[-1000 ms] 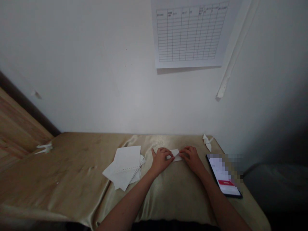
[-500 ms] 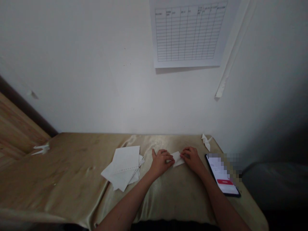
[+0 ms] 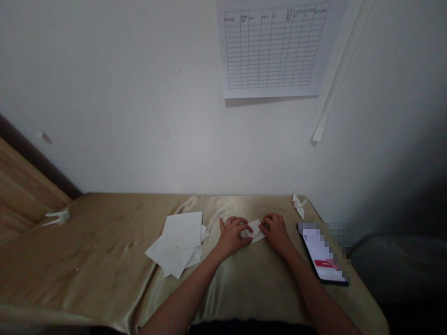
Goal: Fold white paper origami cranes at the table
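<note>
A small folded piece of white paper (image 3: 256, 231) lies on the cloth-covered table between my two hands. At its left end, the thumb and index finger of my left hand (image 3: 232, 236) hold it with a small gap between their tips, and the little finger sticks out to the side. My right hand (image 3: 276, 230) pinches the paper's right end with curled fingers. Part of the paper is hidden under the fingertips. Left of my left hand lies a loose stack of white paper sheets (image 3: 183, 232), turned at different angles.
A phone (image 3: 323, 260) with a lit screen lies right of my right forearm. Behind it sits a folded paper figure (image 3: 298, 206), and another white folded paper (image 3: 57, 217) lies at the far left. A wall with a printed chart (image 3: 268, 51) rises behind the table (image 3: 104, 242).
The thumb and index finger of my left hand have spread slightly apart at the paper's left end. My right fingers have curled a little further in over the paper.
</note>
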Available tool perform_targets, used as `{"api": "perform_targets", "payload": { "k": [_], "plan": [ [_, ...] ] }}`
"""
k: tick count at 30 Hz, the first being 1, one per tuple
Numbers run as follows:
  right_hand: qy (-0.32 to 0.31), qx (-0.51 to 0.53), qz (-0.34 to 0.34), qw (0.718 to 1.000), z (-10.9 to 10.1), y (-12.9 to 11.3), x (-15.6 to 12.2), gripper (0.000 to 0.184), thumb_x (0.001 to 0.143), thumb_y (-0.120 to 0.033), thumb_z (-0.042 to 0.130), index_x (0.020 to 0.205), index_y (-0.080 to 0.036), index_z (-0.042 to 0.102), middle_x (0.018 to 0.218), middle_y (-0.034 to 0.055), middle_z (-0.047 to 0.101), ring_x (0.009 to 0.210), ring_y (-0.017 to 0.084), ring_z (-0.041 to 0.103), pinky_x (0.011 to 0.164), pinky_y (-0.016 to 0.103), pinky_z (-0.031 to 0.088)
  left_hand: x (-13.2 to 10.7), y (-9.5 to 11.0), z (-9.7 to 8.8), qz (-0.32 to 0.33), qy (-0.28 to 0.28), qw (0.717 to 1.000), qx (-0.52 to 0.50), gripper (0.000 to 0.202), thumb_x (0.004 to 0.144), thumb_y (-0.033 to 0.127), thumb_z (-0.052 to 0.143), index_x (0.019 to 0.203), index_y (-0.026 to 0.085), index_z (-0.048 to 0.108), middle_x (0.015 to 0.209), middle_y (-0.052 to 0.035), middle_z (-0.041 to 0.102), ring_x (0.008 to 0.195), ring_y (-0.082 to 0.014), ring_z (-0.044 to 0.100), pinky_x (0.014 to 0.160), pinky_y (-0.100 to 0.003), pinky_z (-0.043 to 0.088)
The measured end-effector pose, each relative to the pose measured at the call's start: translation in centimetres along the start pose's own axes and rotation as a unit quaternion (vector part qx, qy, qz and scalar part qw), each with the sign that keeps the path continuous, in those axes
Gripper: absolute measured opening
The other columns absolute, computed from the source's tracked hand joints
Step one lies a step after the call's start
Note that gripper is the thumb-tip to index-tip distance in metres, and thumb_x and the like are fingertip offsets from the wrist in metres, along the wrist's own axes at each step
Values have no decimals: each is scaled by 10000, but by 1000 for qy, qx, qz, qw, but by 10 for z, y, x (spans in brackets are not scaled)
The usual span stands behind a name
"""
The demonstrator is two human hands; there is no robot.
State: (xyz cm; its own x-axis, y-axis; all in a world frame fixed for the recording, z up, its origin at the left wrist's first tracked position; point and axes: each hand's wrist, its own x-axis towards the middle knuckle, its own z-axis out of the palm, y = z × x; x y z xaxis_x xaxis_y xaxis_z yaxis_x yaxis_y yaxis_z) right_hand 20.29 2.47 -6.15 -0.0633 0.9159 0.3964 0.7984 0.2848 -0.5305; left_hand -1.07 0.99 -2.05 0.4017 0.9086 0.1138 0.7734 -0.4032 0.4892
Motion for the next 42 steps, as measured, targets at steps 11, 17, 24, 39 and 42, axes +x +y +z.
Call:
{"api": "perform_targets", "payload": {
  "k": [11,17,24,39,42],
  "plan": [
    [13,23,4,1000,1,3,-3,74,818,-292,669,811,-244,724,1052,101,593,1090,288,480,991,462,409,-2,1,1,2,15,1000,-16,162,796,444,726,933,360,710,1286,43,613,1299,-297,396,1090,-752,-48],
    [13,14,19,1000,-2,-3,-4,52,793,-269,694,788,-233,730,1050,105,591,1100,288,465,1003,443,399,-3,4,3,-8,16,1000,-6,221,766,462,753,943,339,705,1298,20,602,1299,-307,391,1091,-751,-61],
    [8,-13,41,999,-7,-12,-3,63,787,-260,699,782,-220,747,1049,99,592,1106,274,450,1011,404,381,-3,7,3,-18,21,1000,-7,185,767,413,756,933,346,708,1297,37,607,1302,-296,398,1085,-755,-66],
    [22,-100,16,995,-12,-30,-4,103,829,-271,667,799,-204,738,1044,102,619,1115,270,451,965,384,365,-2,4,5,-22,18,1000,-10,266,710,404,810,943,359,692,1303,65,608,1307,-281,402,1091,-749,-53],
    [26,-109,18,994,-11,-30,-4,108,837,-279,660,811,-209,738,1058,103,619,1125,274,447,958,390,366,-1,3,4,-25,3,1000,-10,271,712,405,807,952,360,690,1329,67,602,1331,-290,379,1096,-744,-47]
  ]
}}
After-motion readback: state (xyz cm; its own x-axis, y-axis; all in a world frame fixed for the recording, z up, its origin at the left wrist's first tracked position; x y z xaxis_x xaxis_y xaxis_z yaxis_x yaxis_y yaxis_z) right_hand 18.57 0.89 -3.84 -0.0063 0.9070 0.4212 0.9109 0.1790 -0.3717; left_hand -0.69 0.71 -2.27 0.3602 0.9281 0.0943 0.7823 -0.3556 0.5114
